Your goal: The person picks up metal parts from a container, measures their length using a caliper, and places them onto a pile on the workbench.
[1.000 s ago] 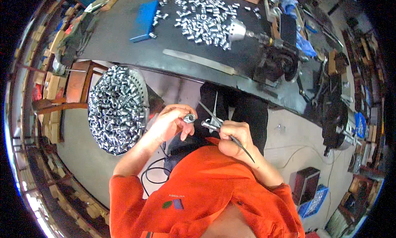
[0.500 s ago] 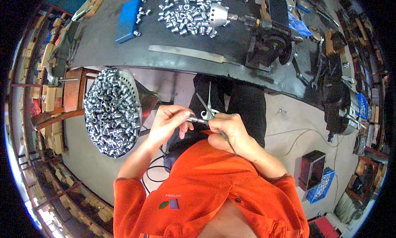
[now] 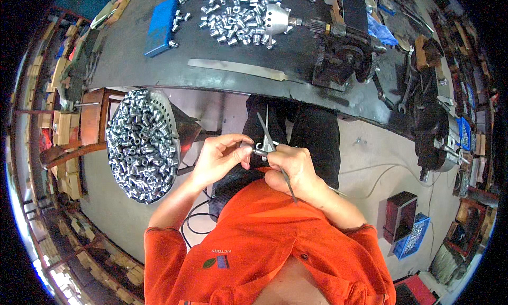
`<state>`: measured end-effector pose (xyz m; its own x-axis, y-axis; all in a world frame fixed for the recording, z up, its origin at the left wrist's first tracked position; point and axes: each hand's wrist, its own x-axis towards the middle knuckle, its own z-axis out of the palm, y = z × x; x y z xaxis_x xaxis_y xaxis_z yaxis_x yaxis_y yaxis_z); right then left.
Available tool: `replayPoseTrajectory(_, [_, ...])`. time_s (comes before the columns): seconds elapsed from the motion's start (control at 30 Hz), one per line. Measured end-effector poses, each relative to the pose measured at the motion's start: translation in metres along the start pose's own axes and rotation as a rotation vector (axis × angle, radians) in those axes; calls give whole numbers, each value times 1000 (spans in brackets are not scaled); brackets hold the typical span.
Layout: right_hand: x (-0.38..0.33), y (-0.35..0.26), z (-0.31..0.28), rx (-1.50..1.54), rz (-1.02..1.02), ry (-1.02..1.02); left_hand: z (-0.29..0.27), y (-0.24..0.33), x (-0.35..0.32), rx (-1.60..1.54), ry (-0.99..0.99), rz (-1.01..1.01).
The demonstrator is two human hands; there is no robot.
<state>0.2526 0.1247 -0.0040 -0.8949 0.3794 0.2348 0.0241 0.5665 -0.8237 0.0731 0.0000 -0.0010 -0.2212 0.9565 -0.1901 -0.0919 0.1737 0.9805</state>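
Note:
In front of my waist, my left hand [image 3: 223, 156] pinches the end of a small metal fitting [image 3: 252, 146] between thumb and fingers. My right hand [image 3: 291, 165] is closed around a thin grey file-like strip [image 3: 263, 126], which slants out above and below the fist. A short metal cylinder [image 3: 260, 152] sticks out of the same fist toward the left fingertips, meeting the fitting there. Behind it shows a silver tool with a loop and narrow stem [image 3: 268, 141], perhaps also in the right hand; its exact kind is unclear.
At left stands a perforated metal bowl [image 3: 168, 112] heaped with fittings. More fittings [image 3: 233, 22] lie on the dark bench [image 3: 143, 72], near a blue box [image 3: 161, 27], a flat metal strip [image 3: 235, 69] and a geared machine [image 3: 344, 59]. A blue crate [image 3: 413, 236] sits lower right.
The strip in my right hand has turned steeper. My left fingers have shifted slightly right, toward the cylinder, and their grip has changed.

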Motion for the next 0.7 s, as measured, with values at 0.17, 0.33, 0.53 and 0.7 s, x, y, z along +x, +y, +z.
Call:
replayPoseTrajectory(0.17, [1, -1, 4, -61, -25, 56, 5, -1, -1, -87, 35, -132])
replayPoseTrajectory(0.33, [-1, 9, 0, 361, 166, -86, 0, 5, 1, -34, -49, -52])
replayPoseTrajectory(0.53, [-9, 1, -19, 314, 75, -18, -20, 4, 8, 484, 224, 230])
replayPoseTrajectory(0.7, [-9, -29, -33, 371, -85, -87, -26, -3, 12, 852, 361, 339])
